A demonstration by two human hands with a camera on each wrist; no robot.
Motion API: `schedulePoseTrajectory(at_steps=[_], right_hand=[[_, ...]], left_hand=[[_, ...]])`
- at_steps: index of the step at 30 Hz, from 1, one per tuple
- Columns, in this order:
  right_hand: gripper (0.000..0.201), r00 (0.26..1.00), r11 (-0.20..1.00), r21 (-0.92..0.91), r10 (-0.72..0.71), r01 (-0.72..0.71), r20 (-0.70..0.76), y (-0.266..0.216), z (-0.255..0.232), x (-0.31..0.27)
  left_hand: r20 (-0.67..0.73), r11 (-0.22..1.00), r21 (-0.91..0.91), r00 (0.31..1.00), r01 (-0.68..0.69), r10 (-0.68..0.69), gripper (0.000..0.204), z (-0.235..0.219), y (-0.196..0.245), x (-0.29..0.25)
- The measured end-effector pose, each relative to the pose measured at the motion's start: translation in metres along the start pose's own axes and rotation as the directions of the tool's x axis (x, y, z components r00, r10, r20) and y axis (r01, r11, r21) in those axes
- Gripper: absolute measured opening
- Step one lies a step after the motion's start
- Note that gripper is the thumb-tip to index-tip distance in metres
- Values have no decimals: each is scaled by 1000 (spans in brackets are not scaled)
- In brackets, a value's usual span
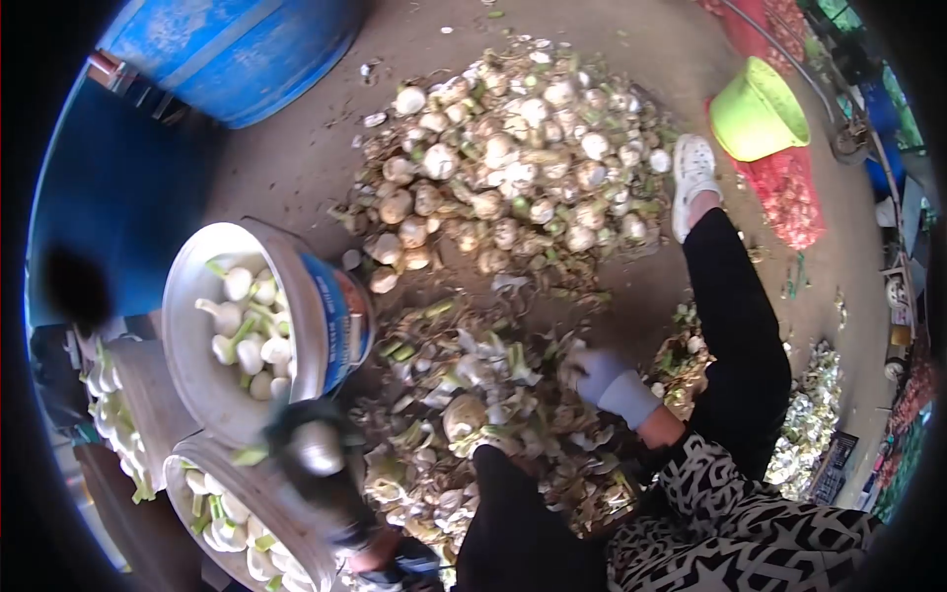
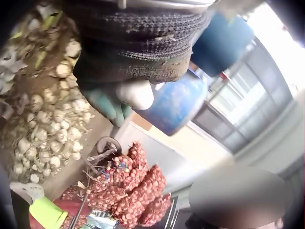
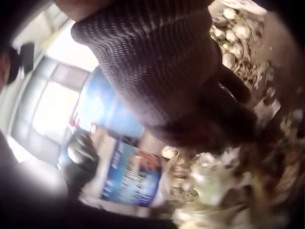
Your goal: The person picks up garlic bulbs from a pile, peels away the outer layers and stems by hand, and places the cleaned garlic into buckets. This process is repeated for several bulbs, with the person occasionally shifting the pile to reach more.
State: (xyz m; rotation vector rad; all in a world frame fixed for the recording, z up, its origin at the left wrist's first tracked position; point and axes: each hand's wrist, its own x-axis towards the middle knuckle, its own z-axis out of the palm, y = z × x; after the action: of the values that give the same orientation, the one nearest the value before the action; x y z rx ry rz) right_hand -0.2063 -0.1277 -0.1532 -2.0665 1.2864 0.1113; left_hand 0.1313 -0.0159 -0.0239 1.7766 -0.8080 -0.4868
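**Peeled onion in our left hand, right hand down in the trimmings**

At nine o'clock in the head view stands the white bucket (image 1: pixel 187 296), partly filled with peeled onions. Just below it, at seven o'clock, our gloved left hand (image 1: pixel 314 456) curls around one peeled onion (image 1: pixel 318 449), held over the rim of a second tub (image 1: pixel 286 513). At the centre lies the heap of skins and stalks (image 1: pixel 464 395). Our gloved right hand (image 1: pixel 602 380) reaches into that heap at four o'clock; we cannot tell whether it grips anything. The unpeeled pile (image 1: pixel 513 158) lies at twelve o'clock.
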Motion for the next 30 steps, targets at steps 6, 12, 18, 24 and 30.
schedulePoseTrajectory(at_steps=[6, 12, 18, 24, 30], right_hand=[[44, 822, 959, 44, 262, -279, -505, 39, -44, 91], [54, 812, 881, -70, 396, -468, -429, 44, -27, 145], [41, 816, 935, 244, 346, -257, -464, 76, 12, 106], [54, 524, 599, 698, 769, -391, -367, 139, 27, 140], [65, 456, 338, 787, 886, -517, -81, 190, 4, 156]], left_hand=[[-84, 601, 723, 821, -340, 565, 61, -37, 60, 58], [279, 664, 541, 855, -516, 437, 49, 45, 24, 10], [313, 571, 616, 834, -542, 454, 34, 59, 31, 3], [375, 859, 258, 865, -443, 334, 28, 66, 13, -2], [456, 818, 234, 802, -526, 386, 25, 88, -6, -7]])
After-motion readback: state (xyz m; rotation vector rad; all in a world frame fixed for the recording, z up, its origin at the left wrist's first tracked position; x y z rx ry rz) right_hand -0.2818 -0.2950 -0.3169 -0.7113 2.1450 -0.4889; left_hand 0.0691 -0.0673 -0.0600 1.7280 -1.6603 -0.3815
